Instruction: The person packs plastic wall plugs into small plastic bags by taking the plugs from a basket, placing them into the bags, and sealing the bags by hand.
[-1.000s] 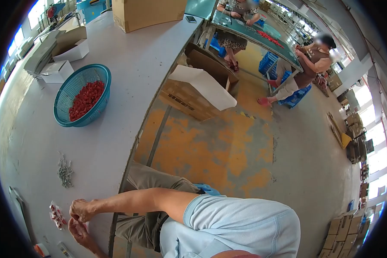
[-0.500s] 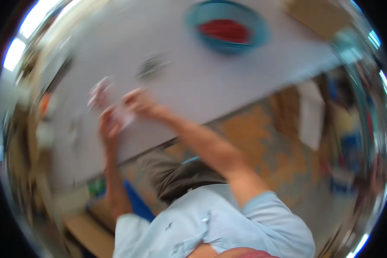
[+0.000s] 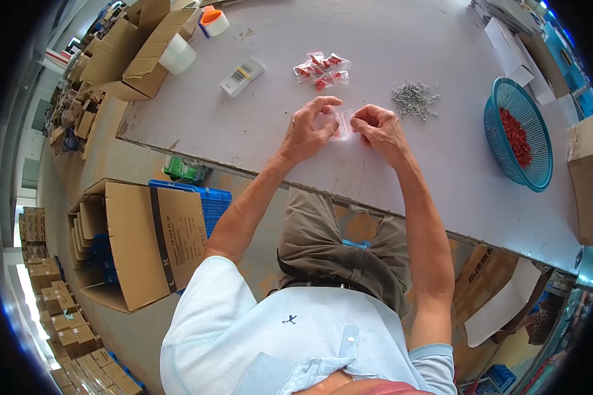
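Note:
Near the table's front edge my left hand is closed on a small clear plastic bag, thumb and fingers at its left side. My right hand pinches at the bag's right side with bent fingers. Just beyond the hands lies a pile of small filled bags with red pieces inside. To its right is a heap of screws. Farther right stands a blue-green basket holding many red pieces.
A stack of clear bags with a barcode label, tape rolls and an open carton are at the table's left. Another carton stands below on the left. White boxes sit at the back right.
The view has swung round, so the table now runs across the front and the basket is at the right. Both hands remain together, and the small bag between them now shows clearly.

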`<state>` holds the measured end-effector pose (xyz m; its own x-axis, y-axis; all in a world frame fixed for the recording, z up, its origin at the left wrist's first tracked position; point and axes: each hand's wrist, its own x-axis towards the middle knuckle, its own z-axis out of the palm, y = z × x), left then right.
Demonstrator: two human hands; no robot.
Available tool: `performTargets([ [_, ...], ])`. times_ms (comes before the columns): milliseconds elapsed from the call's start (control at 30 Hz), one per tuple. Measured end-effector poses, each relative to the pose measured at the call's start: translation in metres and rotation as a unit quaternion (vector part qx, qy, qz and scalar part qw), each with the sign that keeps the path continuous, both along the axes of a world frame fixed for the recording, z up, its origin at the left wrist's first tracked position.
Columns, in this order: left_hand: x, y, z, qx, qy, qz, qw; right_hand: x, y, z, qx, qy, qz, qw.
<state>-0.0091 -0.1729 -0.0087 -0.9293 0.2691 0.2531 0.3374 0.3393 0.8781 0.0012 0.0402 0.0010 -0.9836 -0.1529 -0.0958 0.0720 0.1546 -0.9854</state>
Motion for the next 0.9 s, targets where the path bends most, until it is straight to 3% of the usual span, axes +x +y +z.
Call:
performTargets([
  [100,-0.002,0.002,-0.002,-0.029,0.081,-0.012,0.996,0.0,0.002,-0.003,0.003,0.002,0.004,1.0],
  [267,0.004,0.003,0.004,-0.069,0.09,0.02,0.993,0.005,0.003,-0.004,-0.026,0.026,-0.001,0.999],
  [533,-0.005,-0.003,-0.005,-0.105,0.125,0.061,0.985,0.015,0.014,-0.017,-0.173,0.062,-0.153,0.971],
  [600,-0.007,-0.003,-0.006,-0.197,0.209,0.109,0.952,0.026,0.023,-0.011,-0.191,0.061,-0.162,0.966],
  [633,-0.002,0.001,0.002,-0.192,0.212,0.1,0.953,0.033,0.03,-0.007,-0.211,0.056,-0.166,0.962],
  [700,0.014,0.01,0.021,-0.292,0.354,0.186,0.869,0.05,0.046,0.0,-0.225,0.055,-0.172,0.957],
  [767,0.03,0.02,0.04,-0.283,0.419,0.178,0.844,0.06,0.055,0.009,-0.247,0.051,-0.172,0.952],
  [800,0.04,0.031,0.041,-0.174,0.292,0.121,0.933,0.068,0.06,0.014,-0.264,0.064,-0.166,0.948],
  [833,0.048,0.043,0.04,-0.058,0.153,0.063,0.984,0.075,0.064,0.02,-0.28,0.079,-0.157,0.944],
  [867,0.052,0.057,0.039,0.005,0.028,-0.011,1.0,0.082,0.069,0.025,-0.276,0.077,-0.153,0.946],
  [900,0.057,0.07,0.038,0.007,0.027,-0.012,1.0,0.089,0.072,0.029,-0.274,0.077,-0.154,0.946],
])
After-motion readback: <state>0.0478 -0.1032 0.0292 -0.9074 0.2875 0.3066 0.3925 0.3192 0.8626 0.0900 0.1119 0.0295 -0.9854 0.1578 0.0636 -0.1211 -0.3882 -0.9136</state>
